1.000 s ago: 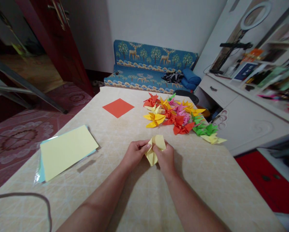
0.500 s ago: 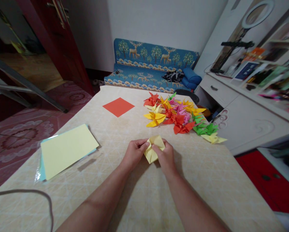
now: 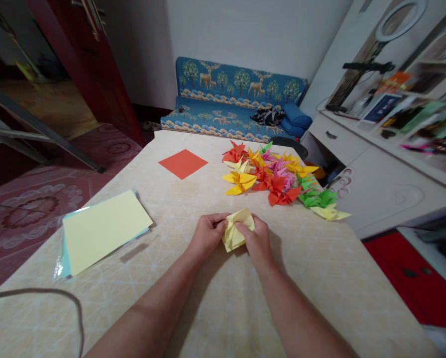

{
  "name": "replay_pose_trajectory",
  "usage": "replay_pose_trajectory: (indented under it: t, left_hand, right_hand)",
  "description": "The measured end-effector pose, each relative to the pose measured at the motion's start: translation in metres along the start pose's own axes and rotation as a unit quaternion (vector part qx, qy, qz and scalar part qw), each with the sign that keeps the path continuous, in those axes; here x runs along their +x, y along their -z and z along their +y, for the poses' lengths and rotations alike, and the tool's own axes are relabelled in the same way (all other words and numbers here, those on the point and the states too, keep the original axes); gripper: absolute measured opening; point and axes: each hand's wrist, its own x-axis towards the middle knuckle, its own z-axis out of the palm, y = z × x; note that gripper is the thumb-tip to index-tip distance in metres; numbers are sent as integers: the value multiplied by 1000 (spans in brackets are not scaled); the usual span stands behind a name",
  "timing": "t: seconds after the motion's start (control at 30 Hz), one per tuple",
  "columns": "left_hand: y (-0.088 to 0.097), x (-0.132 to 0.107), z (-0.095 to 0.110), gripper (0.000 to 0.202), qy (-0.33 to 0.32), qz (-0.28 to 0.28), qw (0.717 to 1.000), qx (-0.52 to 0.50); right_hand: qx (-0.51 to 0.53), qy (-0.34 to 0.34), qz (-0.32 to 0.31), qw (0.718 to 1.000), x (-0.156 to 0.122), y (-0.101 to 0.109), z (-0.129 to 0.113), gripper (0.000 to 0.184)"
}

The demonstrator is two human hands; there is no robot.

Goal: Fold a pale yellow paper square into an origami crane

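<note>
Between my two hands is a pale yellow sheet of origami paper (image 3: 233,239), partly folded and creased, held just over the table. My left hand (image 3: 209,231) pinches its left edge between thumb and fingers. Closed on its right side is my right hand (image 3: 258,237), with the thumb pressed on the middle of the paper; its other fingers are largely hidden behind the sheet. Beyond my hands lies a group of folded paper cranes (image 3: 275,174) in red, yellow, orange, pink and green. A flat red paper square (image 3: 183,164) rests farther back on the left.
A stack of yellow and blue paper (image 3: 105,233) in a clear sleeve lies at the left of the table (image 3: 308,288). A grey cable (image 3: 58,294) crosses the near left corner. Past the table stands a blue patterned sofa (image 3: 215,102); a white cabinet (image 3: 376,184) is on the right.
The yellow paper's lower part has changed shape slightly between my fingers, its lower edge now looking wider. Both hands keep their hold in nearly the same place.
</note>
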Motion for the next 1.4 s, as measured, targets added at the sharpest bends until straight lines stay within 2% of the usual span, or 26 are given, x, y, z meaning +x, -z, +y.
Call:
replay_pose_trajectory:
  t: [0.13,0.4,0.53,0.77,1.03,1.23,1.4]
  left_hand:
    - [1,1,0,26,11,-2,1000,-1]
    - [0,-2,5,33,19,-1,999,-26]
    - [0,-2,8,34,6,-10,1000,-22]
    - [4,1,5,36,28,-43,998,-21]
    - [5,2,6,32,50,-17,999,-12]
    - [7,0,10,29,62,-86,994,23]
    - [7,-1,12,26,61,-103,992,47]
  right_hand:
    - [32,-27,-15,999,-1,1,-4,16]
    - [41,-27,-15,999,1,2,-3,24]
    - [35,-2,-17,999,2,3,-4,22]
    - [55,29,-17,998,1,3,-5,24]
    - [54,72,-38,995,1,4,-11,15]
    - [43,64,-14,997,3,8,-10,13]
    - [61,31,-12,998,4,9,-5,15]
